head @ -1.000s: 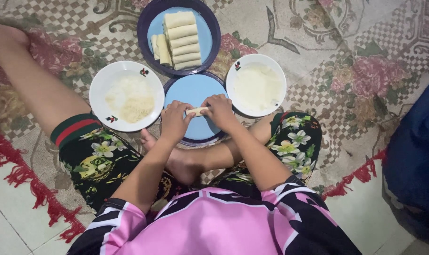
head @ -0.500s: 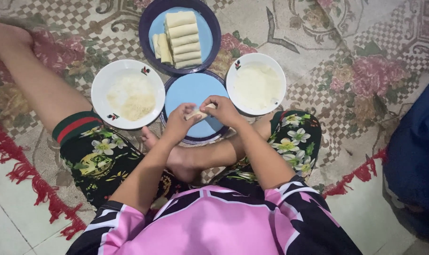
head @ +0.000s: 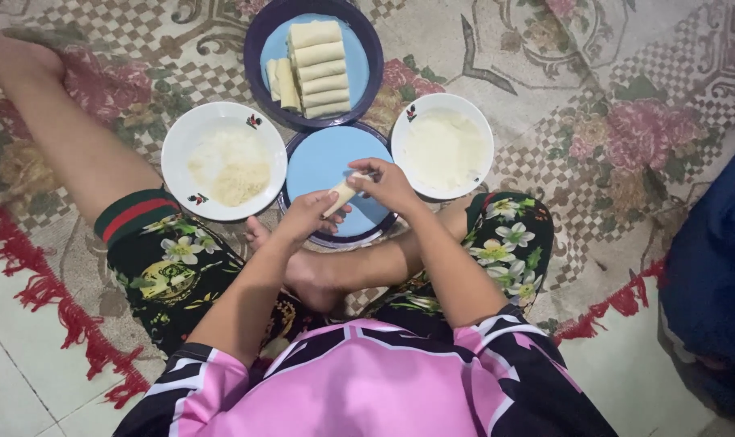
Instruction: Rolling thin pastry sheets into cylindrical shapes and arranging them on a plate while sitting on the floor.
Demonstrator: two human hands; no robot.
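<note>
Both my hands hold one pale rolled wrapper (head: 341, 194) above an empty blue plate with a dark rim (head: 319, 162). My left hand (head: 307, 215) grips the roll's lower end and my right hand (head: 387, 184) pinches its upper end. The roll is tilted, its upper end to the right. Behind it stands a second blue plate (head: 359, 40) with several finished pale rolls (head: 319, 65) laid side by side. A white bowl of pale crumbs (head: 222, 166) sits to the left. To the right is a white bowl of whitish liquid (head: 444, 146).
I sit on a patterned floral rug (head: 610, 121) with red fringe (head: 52, 299), legs folded, one leg stretched to the left (head: 68, 154). Pale floor tiles (head: 19, 372) lie at the near left. Dark blue cloth (head: 715, 267) is at the right edge.
The roll has tipped from lying level between my hands to a slant. My left hand has dropped lower and nearer to me, and my right hand has stayed above the plate.
</note>
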